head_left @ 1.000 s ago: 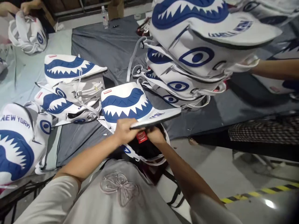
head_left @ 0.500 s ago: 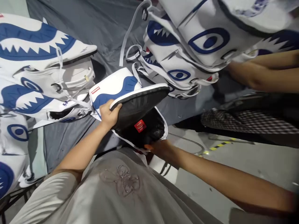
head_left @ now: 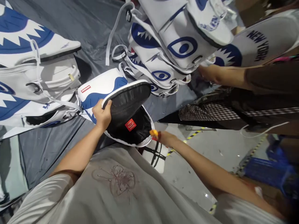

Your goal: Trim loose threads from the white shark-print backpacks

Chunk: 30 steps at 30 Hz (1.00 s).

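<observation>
A white and blue backpack (head_left: pixel 100 81) lies opened in front of me, its black lining and a red label (head_left: pixel 130 124) showing inside. My left hand (head_left: pixel 102 114) is closed on the edge of its lifted front panel, thumb on the black inner side. At the right end of the opening, beside the white zipper edge, is my right hand (head_left: pixel 166 138). Its fingers are closed round a small orange object (head_left: pixel 154 133) whose kind I cannot make out.
More white and blue backpacks (head_left: pixel 37 74) are heaped at the left. Another stack (head_left: pixel 161 56) stands behind. A co-worker's arm (head_left: pixel 224 74) reaches in from the right, near a bag marked NEW YORK (head_left: pixel 259 45). Blue crates (head_left: pixel 266 171) sit on the floor.
My right hand with the orange object has moved up along the opening's rim to its right end. My left hand keeps its hold. The view has shifted rightward.
</observation>
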Each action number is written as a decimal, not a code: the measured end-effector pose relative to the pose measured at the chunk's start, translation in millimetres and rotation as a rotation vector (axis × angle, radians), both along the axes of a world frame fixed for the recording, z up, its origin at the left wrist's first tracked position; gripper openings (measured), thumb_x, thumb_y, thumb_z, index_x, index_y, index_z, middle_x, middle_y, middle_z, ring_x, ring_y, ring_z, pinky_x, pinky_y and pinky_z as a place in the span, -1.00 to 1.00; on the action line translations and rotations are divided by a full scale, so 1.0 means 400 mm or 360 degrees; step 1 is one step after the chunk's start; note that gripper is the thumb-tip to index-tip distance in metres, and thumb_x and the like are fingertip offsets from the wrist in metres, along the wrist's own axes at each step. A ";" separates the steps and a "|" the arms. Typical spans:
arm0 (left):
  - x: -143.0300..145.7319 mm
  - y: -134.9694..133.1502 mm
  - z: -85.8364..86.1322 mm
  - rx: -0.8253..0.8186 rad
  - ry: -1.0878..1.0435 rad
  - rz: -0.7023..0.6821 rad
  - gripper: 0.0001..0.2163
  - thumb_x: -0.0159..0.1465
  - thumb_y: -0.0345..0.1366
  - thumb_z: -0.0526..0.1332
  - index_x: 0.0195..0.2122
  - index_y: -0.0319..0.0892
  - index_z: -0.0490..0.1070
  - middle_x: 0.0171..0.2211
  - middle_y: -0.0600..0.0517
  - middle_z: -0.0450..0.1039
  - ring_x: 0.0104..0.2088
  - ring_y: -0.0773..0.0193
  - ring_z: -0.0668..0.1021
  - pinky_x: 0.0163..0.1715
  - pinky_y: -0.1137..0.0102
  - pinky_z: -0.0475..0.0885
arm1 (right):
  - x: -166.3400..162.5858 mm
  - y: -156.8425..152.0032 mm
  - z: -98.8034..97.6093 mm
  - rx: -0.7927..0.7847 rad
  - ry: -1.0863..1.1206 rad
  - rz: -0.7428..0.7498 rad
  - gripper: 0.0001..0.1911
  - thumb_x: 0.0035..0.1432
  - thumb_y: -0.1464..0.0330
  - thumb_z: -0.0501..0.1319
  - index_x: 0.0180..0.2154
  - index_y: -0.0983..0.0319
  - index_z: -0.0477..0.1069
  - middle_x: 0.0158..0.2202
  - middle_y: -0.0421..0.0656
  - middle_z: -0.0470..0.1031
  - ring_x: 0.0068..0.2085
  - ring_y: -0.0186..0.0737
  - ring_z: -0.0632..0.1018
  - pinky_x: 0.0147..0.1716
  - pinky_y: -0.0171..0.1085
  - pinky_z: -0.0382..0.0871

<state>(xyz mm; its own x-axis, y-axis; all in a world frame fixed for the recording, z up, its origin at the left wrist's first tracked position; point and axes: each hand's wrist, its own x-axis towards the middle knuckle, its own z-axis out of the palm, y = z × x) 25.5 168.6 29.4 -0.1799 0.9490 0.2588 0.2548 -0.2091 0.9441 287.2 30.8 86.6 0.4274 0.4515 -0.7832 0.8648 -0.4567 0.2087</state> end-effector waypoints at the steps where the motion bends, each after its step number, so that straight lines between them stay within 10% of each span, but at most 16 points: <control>1: 0.006 0.002 -0.003 0.0000 -0.0026 0.0006 -0.61 0.25 -0.06 0.22 -0.60 -0.12 0.13 -0.63 0.19 0.04 -0.57 0.41 0.17 -0.52 0.44 0.11 | -0.002 -0.039 0.013 -0.0016 0.0064 -0.0018 -0.67 0.30 0.12 0.21 -0.21 0.23 0.57 -0.44 -0.07 0.60 -0.44 -0.15 0.62 -0.41 -0.26 0.42; 5: 0.033 0.001 0.008 0.0077 -0.0049 -0.0101 -0.63 0.23 -0.07 0.23 -0.59 -0.13 0.18 -0.64 0.19 0.08 -0.58 0.41 0.19 -0.53 0.44 0.11 | -0.073 -0.091 -0.029 0.0282 0.0079 0.0050 -0.64 0.37 0.15 0.10 -0.01 0.24 0.48 -0.32 -0.02 0.61 -0.35 -0.13 0.63 -0.38 -0.28 0.38; 12: 0.031 -0.010 0.017 0.0169 0.0115 -0.0202 -0.60 0.26 0.02 0.21 -0.58 -0.14 0.23 -0.63 0.18 0.10 -0.56 0.40 0.20 -0.52 0.43 0.12 | -0.235 -0.028 -0.267 0.0752 0.0445 0.0129 -0.65 0.27 0.21 0.24 0.06 0.15 0.41 -0.09 -0.08 0.61 -0.07 -0.16 0.60 -0.13 -0.35 0.32; 16: 0.006 0.005 0.012 0.0218 0.0150 0.0037 -0.52 0.28 0.15 0.14 -0.57 -0.13 0.15 -0.59 0.18 0.05 -0.52 0.39 0.18 -0.47 0.42 0.12 | -0.206 -0.039 -0.341 0.0917 0.0229 -0.0240 -0.49 0.47 0.23 -0.19 0.20 0.41 0.23 -0.09 0.18 0.57 -0.12 0.00 0.60 -0.22 -0.23 0.30; 30: 0.043 0.006 0.038 0.0333 0.0171 -0.0030 -0.45 0.26 0.25 0.10 -0.58 -0.13 0.09 -0.58 0.18 -0.04 -0.53 0.41 0.14 -0.49 0.42 0.08 | -0.200 -0.077 -0.376 0.1184 0.0180 -0.0448 -0.57 0.43 0.13 -0.05 0.06 0.30 0.32 -0.22 0.00 0.62 -0.20 -0.06 0.60 -0.31 -0.30 0.21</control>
